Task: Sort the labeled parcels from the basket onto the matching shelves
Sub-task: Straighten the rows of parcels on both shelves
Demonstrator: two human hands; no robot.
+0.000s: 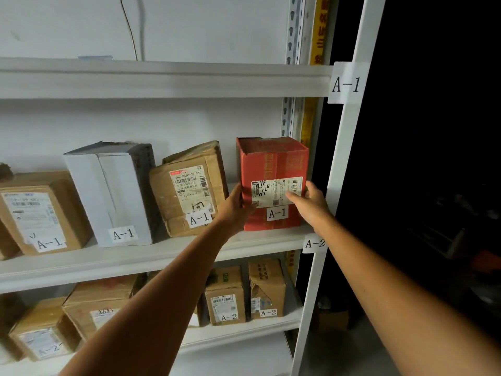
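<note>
White shelving against a pale wall fills my view, and the red box [273, 164] stands upright at its right end, base on the shelf board [135, 259], its "A-1" sticker facing me. My left hand [235, 207] grips the box's left edge, thumb up the side. My right hand [309, 202] holds the right edge, with fingers spread across the printed label.

Just left of the red box a brown parcel [189, 191] leans away, and further left a white box [113, 194] tilts the same way; both are marked A-1. If I shove the red box leftward, I think that leaning pair could slump or slide.

Just right of the red box is the post [339, 172], with darkness beyond it. A push that way might jam a corner against the post.

The red box is tall and stands close to the front lip. I judge that if I let go before it sits further back, it could tip toward me.

The A-2 tag [314, 243] just below the red box seems to name the level underneath, so misreading it is another trap.
</note>
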